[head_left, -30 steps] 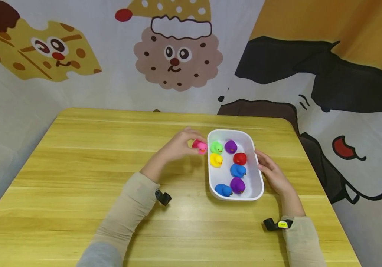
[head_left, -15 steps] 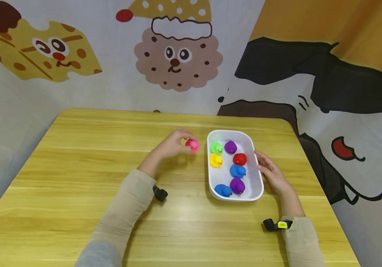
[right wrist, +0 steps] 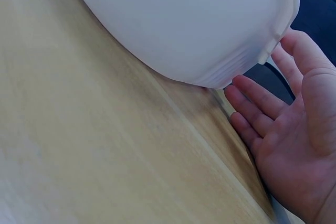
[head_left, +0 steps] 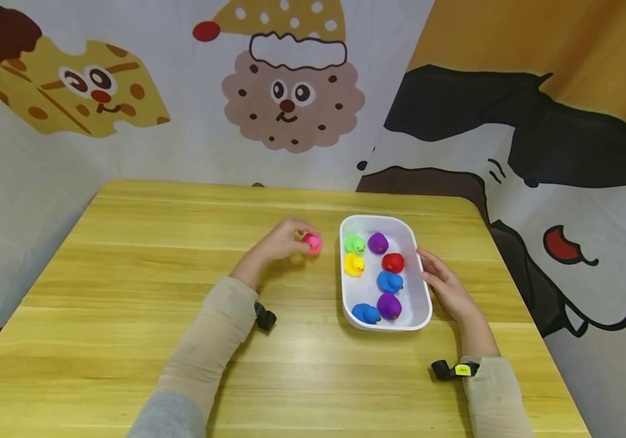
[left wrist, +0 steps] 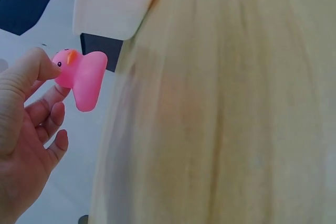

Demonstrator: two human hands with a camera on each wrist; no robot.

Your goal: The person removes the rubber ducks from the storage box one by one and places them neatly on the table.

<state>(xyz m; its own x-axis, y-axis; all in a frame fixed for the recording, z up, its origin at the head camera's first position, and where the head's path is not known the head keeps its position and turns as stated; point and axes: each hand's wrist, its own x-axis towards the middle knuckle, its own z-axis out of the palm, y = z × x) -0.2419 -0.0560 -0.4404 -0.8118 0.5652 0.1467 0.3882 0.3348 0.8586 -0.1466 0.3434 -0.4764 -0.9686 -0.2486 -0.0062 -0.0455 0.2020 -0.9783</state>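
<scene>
My left hand [head_left: 281, 241] pinches a pink rubber duck [head_left: 314, 245] between thumb and fingers, a short way left of a white plastic tub [head_left: 364, 292]. In the left wrist view the duck [left wrist: 90, 80] shows its orange beak, and the other fingers curl loosely below it. Whether it touches the tabletop is unclear. Fingers of my right hand [head_left: 448, 287] rest against the tub's right side. Seen from the right wrist, they are fairly straight along its wall [right wrist: 184, 24], with the thumb at the rim.
Inside the tub lie several rubber ducks: a green one [head_left: 354, 244], a yellow one [head_left: 354, 264], a red one [head_left: 393, 263], two purple and two blue [head_left: 390, 281]. All stands on a wooden table [head_left: 126, 292]. A cartoon-printed cloth [head_left: 181, 146] hangs behind it.
My left hand has carried the pink duck leftward, from right beside the tub's left edge to a small gap away, then slightly nearer to me. The right hand and the tub have stayed put.
</scene>
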